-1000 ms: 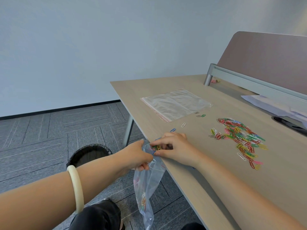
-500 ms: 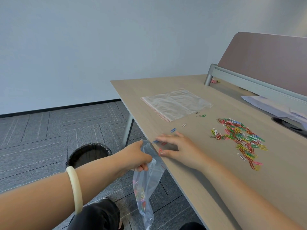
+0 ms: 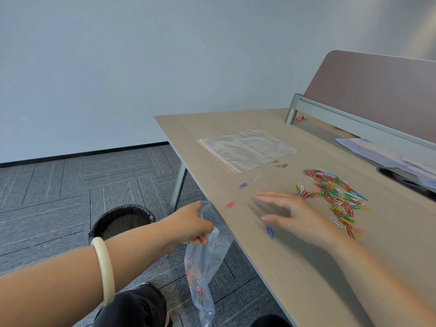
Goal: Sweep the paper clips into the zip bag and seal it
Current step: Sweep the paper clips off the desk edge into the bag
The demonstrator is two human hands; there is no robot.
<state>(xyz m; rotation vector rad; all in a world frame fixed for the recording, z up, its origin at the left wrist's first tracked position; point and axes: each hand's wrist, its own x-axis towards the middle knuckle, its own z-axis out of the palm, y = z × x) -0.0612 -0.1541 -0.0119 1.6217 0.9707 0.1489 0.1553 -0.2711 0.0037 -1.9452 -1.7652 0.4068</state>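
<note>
- The left hand (image 3: 191, 224) pinches the mouth of the zip bag (image 3: 207, 267) between curled fingers and thumb, right at the near edge of the counter (image 3: 306, 267).
- The zip bag is thin, clear, crinkled plastic. It hangs limp below the counter edge, with a small clump of coloured clips lying low inside it.
- The right hand (image 3: 290, 213) is over the counter, palm down, with its fingers straight and spread. It is blurred, so whether it touches the surface cannot be told.
- The paper clips (image 3: 335, 194) lie in a loose, tangled heap of bent wire in red, green, yellow, white and pink, just beyond the right hand's knuckles.
- Strays lie apart from the heap: a red clip (image 3: 230, 204) near the counter edge, a blue clip (image 3: 269, 231) by the right thumb, and another blue one and a white one farther out.
- The counter is flat, pale wood grain with a thin grey edge.
- A stack of bags (image 3: 245, 149), clear and glossy, lies flat farther back on the counter.
- A smooth cream bangle (image 3: 105, 267) rings the left wrist.
- A round bin (image 3: 122, 220) with a black liner stands on the grey ribbed carpet (image 3: 59, 197).
- A mauve divider (image 3: 377, 95) on a grey metal rail backs the counter, with white papers (image 3: 377, 152) beside it.
</note>
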